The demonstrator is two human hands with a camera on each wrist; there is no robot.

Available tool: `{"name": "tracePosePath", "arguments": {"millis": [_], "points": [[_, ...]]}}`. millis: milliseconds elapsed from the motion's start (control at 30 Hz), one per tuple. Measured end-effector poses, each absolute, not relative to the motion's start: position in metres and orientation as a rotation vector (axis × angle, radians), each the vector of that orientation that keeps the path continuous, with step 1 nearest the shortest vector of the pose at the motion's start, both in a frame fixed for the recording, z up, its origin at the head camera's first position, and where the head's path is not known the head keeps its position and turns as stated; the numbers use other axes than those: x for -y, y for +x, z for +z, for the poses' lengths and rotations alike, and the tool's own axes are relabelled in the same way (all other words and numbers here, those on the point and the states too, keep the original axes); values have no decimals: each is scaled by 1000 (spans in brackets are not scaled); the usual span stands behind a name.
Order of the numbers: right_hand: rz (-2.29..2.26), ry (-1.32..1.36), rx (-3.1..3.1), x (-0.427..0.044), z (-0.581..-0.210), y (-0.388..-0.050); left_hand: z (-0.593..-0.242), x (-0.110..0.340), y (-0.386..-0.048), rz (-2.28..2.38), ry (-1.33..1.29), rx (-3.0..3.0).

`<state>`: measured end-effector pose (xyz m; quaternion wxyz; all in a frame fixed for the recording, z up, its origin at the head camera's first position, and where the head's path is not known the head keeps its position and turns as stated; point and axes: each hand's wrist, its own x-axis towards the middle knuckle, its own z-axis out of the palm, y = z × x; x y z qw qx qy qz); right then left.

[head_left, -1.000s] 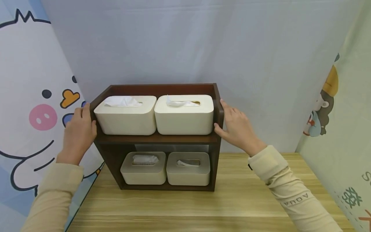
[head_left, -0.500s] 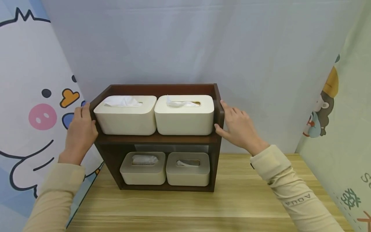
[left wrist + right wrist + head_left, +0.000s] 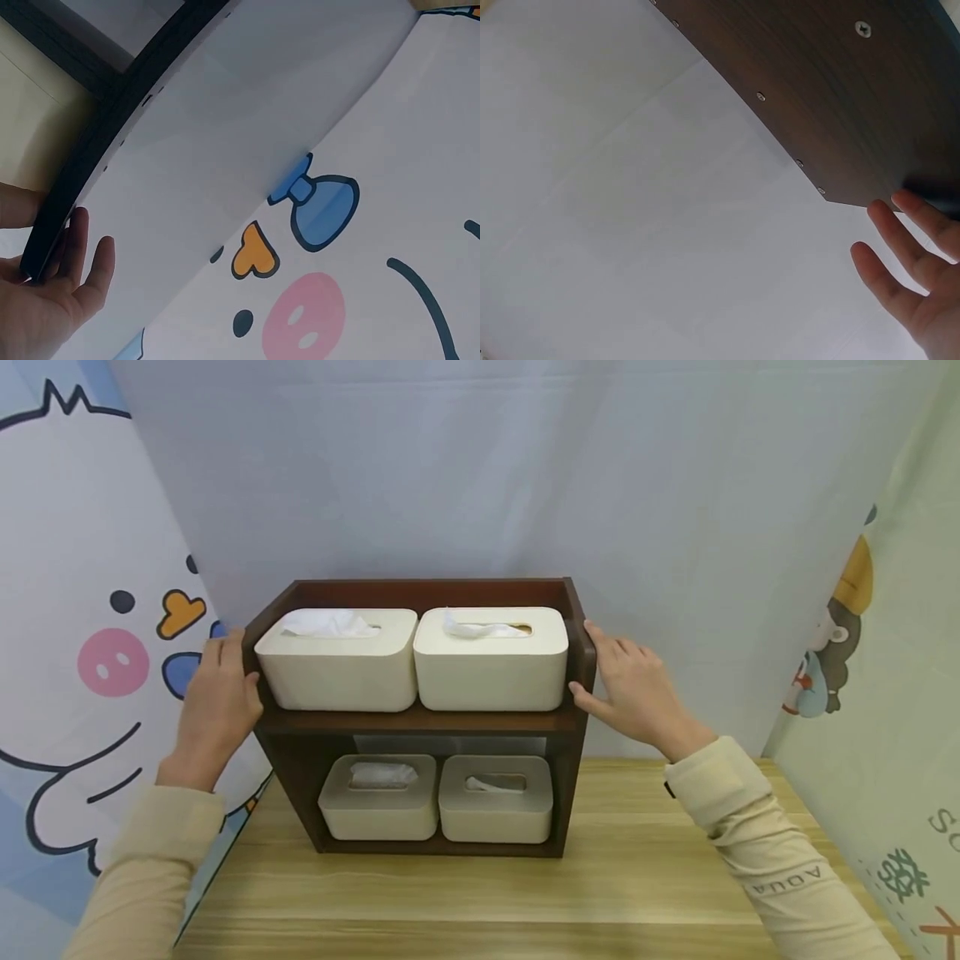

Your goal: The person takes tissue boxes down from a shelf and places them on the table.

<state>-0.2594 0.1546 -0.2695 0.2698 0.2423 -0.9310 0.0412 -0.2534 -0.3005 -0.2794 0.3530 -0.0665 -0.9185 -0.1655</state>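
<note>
A dark brown two-tier wooden shelf (image 3: 420, 722) stands on the table. Its upper tier bears two cream tissue boxes, left (image 3: 337, 681) and right (image 3: 491, 681), side by side with tissue showing in their slots. Two more tissue boxes, left (image 3: 378, 814) and right (image 3: 497, 814), sit on the lower tier. My left hand (image 3: 219, 702) grips the upper left side panel, thumb inside and fingers outside, as the left wrist view confirms. On the opposite panel, my right hand (image 3: 637, 693) holds the upper edge, thumb at the front and fingers along the outer face.
The wood-grain table (image 3: 675, 852) extends in front and to the right. Behind the shelf hangs a pale grey cloth (image 3: 450, 468). A cartoon-printed sheet (image 3: 75, 568) borders the left, close to the left hand, and a greenish printed one (image 3: 900, 718) the right.
Over the last half second the shelf, with its tissue boxes, has shifted slightly to the right. Both hands have moved along with it, still at its side panels.
</note>
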Motion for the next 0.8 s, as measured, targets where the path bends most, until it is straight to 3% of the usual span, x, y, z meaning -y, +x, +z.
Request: {"name": "tracePosePath", "arguments": {"millis": [800], "points": [[176, 627, 2506, -206, -271, -258, -280, 262, -253, -419, -315, 2331]]}}
